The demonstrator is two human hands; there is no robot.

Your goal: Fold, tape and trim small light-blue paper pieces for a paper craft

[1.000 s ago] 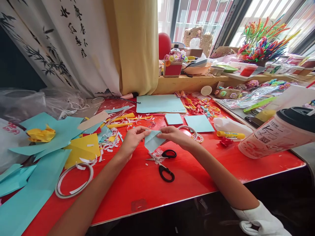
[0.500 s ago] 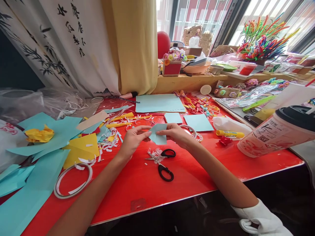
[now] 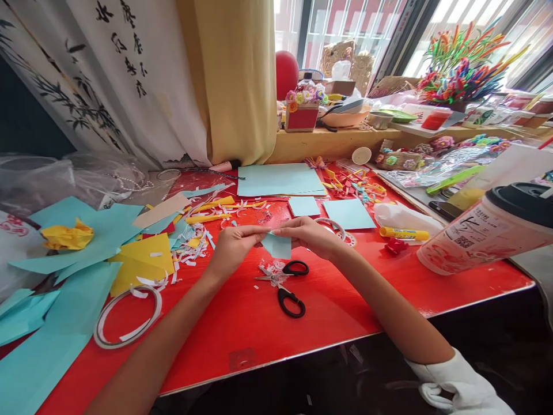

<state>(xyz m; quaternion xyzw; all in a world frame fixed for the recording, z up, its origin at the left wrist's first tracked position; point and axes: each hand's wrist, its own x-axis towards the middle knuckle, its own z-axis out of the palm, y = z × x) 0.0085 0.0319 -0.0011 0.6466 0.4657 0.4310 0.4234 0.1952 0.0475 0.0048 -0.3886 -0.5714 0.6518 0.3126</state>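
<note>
A small light-blue piece of paper [image 3: 279, 246] is held up over the middle of the red table. My left hand [image 3: 235, 248] pinches its upper left edge between thumb and forefinger. On the other side, my right hand [image 3: 309, 236] grips the top right of the same paper; the thumbs nearly meet along its upper edge. Part of the sheet is hidden behind the fingers. Just below lie open scissors [image 3: 290, 288] with black handles, their blades resting on a little heap of white paper scraps [image 3: 273, 268].
Light-blue squares [image 3: 349, 214] and a stack of blue sheets [image 3: 279, 180] lie beyond my hands. A tape roll [image 3: 100, 331], yellow paper [image 3: 144, 262] and large blue sheets [image 3: 64, 323] are at left. At right stand a lidded cup [image 3: 484, 230] and a yellow glue stick [image 3: 404, 233].
Both hands have drawn closer together at the paper's top edge. The upper part of the paper, visible before, is now covered by fingers or folded over.
</note>
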